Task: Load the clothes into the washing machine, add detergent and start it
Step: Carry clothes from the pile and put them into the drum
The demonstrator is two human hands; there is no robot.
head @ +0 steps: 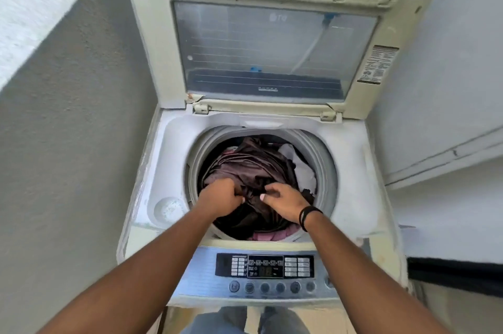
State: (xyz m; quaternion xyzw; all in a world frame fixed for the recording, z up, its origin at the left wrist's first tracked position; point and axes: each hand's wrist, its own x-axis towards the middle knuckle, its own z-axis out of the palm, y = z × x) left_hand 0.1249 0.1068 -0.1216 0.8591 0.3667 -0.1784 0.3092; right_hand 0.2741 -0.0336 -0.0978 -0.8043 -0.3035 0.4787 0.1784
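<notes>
A top-loading washing machine (pixel 351 170) stands in front of me with its lid (pixel 272 53) raised upright. Its drum is filled with clothes: a dark brown garment (pixel 253 165) on top, a white piece (pixel 302 167) at the right, a pink piece (pixel 272 235) at the near edge. Both my hands are inside the drum. My left hand (pixel 220 197) grips a fold of the brown garment with curled fingers. My right hand (pixel 283 200), a black band on its wrist, pinches the same garment beside it. The control panel (pixel 265 265) faces me below the drum.
A round cap (pixel 170 208) sits in the machine's top at the left of the drum. A grey wall (pixel 68 143) runs close on the left, a white wall (pixel 449 89) on the right. My legs show below the panel.
</notes>
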